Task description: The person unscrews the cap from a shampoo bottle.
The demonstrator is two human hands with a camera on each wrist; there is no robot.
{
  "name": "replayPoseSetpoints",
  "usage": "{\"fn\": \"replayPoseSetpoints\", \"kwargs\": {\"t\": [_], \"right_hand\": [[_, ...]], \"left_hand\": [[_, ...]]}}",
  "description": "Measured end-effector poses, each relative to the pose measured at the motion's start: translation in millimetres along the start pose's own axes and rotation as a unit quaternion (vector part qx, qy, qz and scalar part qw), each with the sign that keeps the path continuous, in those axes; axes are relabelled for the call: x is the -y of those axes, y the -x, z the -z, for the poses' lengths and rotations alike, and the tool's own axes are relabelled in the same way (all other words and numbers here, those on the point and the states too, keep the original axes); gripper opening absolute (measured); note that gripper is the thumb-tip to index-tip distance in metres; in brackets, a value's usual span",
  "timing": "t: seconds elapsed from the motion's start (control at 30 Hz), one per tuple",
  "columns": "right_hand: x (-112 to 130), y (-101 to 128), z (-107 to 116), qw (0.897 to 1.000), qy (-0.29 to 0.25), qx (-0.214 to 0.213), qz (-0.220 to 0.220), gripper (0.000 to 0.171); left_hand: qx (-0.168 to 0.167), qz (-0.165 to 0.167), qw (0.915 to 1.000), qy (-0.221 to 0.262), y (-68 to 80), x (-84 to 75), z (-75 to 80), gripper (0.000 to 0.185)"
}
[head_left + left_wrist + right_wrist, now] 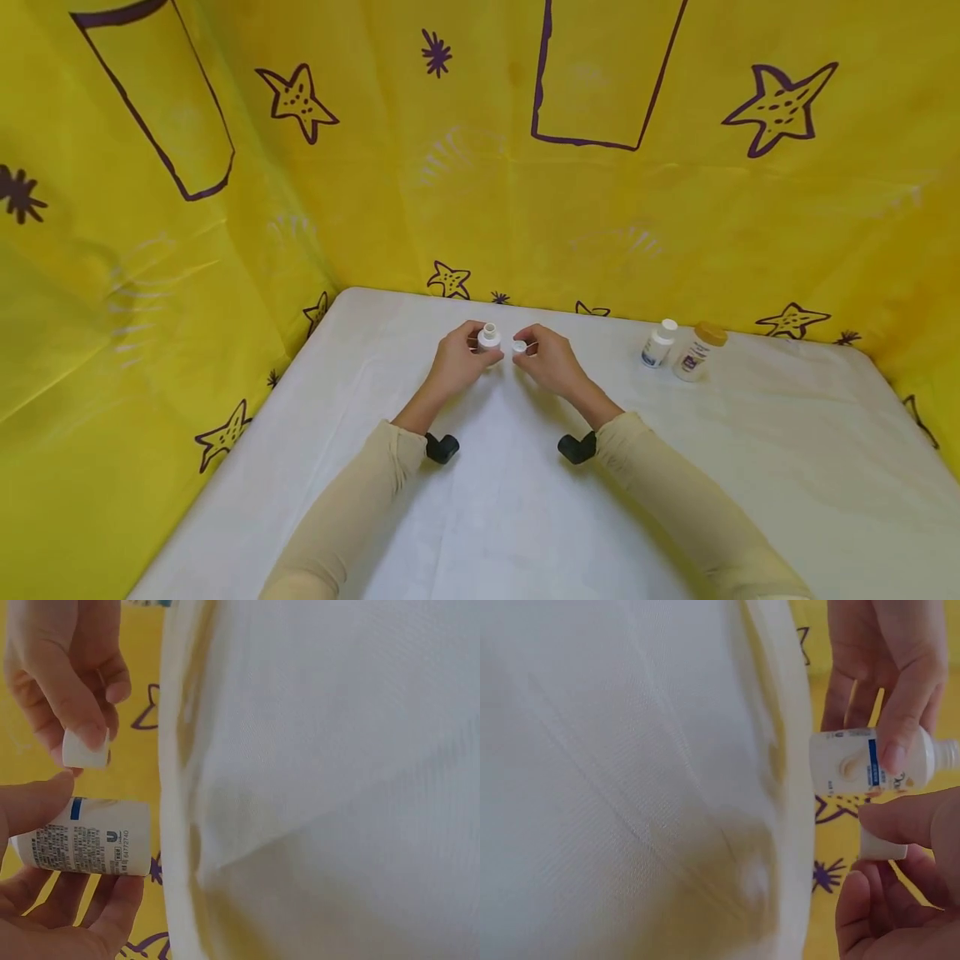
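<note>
Left hand [456, 358]: thumb on 1 side and fingers on the other, gripping the white bottle around its body.
White bottle [489, 339]: at the left hand's fingertips, on the side facing the right hand; upright, its threaded neck bare and pointing up. Printed text and a blue band show on the label. Whether its base touches the table [487, 525] I cannot tell.
Right hand [553, 360]: thumb and fingers pinching the small white cap.
Small white cap [519, 346]: at the right hand's fingertips, just beside the bottle but apart from it.
2 other bottles: both standing on the table, well to the right of the right hand; the white-capped bottle [658, 344] on the left, the gold-capped bottle [696, 357] near it on the right.
Wrists: 1 black device [442, 449] at each, by the cream sleeves [352, 500].
Backdrop: yellow cloth [465, 208] with purple starfish drawings, behind the table.
</note>
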State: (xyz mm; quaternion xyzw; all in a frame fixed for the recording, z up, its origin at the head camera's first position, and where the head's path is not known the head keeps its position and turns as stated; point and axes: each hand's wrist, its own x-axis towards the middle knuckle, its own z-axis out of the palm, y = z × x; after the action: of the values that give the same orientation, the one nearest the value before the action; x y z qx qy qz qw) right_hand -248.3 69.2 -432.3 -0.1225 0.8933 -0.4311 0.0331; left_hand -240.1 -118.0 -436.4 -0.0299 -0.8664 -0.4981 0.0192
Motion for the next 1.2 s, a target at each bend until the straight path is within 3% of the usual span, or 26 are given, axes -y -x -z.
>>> {"fn": "replayPoseSetpoints", "kwargs": {"t": [0.27, 0.77, 1.2], "right_hand": [[-8, -15, -13, 1.0, 0.023, 0.003, 0.007, 0.031], [-19, -23, -24, 0.996, 0.078, 0.019, 0.034, 0.03], [-18, -26, -23, 0.992, 0.1, 0.072, -0.01, 0.035]], "left_hand": [[-0.015, 0.017, 0.9997, -0.004, -7.0, 8.3, 1.4, 0.051], [-0.004, 0.039, 0.9992, -0.005, -10.1, 19.5, 3.0, 0.052], [0.029, 0.042, 0.9986, -0.014, -9.6, 21.9, 6.8, 0.05]]}}
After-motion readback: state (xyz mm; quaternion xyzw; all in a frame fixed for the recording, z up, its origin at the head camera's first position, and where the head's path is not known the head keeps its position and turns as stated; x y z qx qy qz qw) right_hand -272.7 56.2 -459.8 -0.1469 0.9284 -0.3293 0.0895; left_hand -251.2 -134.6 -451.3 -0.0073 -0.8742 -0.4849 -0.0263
